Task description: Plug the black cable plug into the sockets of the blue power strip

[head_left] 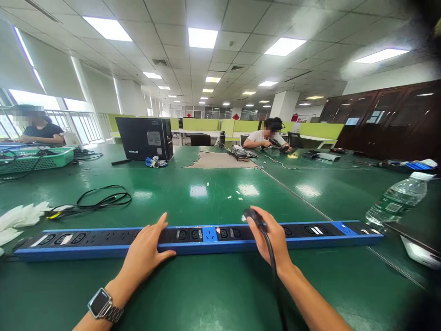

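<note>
A long blue and black power strip [210, 248] lies across the green table in front of me, with rows of sockets along its top. My left hand [146, 248] rests over the strip left of its middle, fingers and thumb spread, nothing in the grasp. Above the strip, right of the middle, my right hand [270, 236] grips a black power plug [253, 214]. From it a thick black cable [272, 262] hangs down toward the table's near edge. The plug's front end points left and is apart from the sockets.
A coiled black cable [103, 201] and white gloves [22, 220] lie at left. A water bottle [396, 200] leans at right. Farther back stand a black computer case [144, 138] and a green basket [41, 161]. Two people [267, 135] sit across the table.
</note>
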Motion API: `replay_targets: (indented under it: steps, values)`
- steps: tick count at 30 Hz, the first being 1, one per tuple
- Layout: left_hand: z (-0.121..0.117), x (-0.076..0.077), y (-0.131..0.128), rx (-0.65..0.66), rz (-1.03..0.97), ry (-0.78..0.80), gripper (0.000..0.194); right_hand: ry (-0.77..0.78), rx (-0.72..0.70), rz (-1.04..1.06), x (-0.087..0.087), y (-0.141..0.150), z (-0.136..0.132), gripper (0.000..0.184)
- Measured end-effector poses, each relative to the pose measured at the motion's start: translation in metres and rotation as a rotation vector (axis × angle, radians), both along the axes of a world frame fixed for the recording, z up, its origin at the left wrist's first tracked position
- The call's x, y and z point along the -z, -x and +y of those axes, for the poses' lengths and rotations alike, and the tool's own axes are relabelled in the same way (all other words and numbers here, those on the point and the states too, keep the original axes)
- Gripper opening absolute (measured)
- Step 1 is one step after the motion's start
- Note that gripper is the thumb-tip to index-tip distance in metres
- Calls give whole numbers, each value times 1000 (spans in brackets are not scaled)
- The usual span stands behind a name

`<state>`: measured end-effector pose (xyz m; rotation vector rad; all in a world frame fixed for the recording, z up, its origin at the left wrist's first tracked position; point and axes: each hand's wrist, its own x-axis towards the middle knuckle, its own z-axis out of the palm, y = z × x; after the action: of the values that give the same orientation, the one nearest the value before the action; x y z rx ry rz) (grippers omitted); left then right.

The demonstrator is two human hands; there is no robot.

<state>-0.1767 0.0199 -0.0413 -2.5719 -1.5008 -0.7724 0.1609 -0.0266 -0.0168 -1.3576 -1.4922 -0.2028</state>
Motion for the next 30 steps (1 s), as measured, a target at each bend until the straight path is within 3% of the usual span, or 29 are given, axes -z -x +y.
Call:
replay_targets:
  steps: [2,5,12,15,17,20,23,26,30]
  values:
    - [0,0,-1,-5,-3,-3,98,54,-24,-102,18,-25,-7,28]
    - [0,2,0,5,-12,-27,91,76,-44,-196,34,-38,-10,26]
    - [1,0,-5,29,-44,-45,83,158,-147,-393,25,-41,-10,25]
    - [-5,-9,-43,148,-88,-69,66,152,-104,-432,31,-43,-12,29]
    - [-12,-16,-86,269,-105,-40,52,128,-17,-441,39,-44,-14,45]
    - [-19,-23,-158,387,-89,16,53,150,61,-478,51,-49,-16,70]
    - [-21,-24,-213,414,-9,39,44,202,74,-517,58,-52,-16,63]
    - [-20,-22,-236,387,-1,23,31,221,102,-522,60,-53,-14,56]
    - [-15,-27,-220,354,-245,-82,32,248,138,-525,60,-52,-14,56]
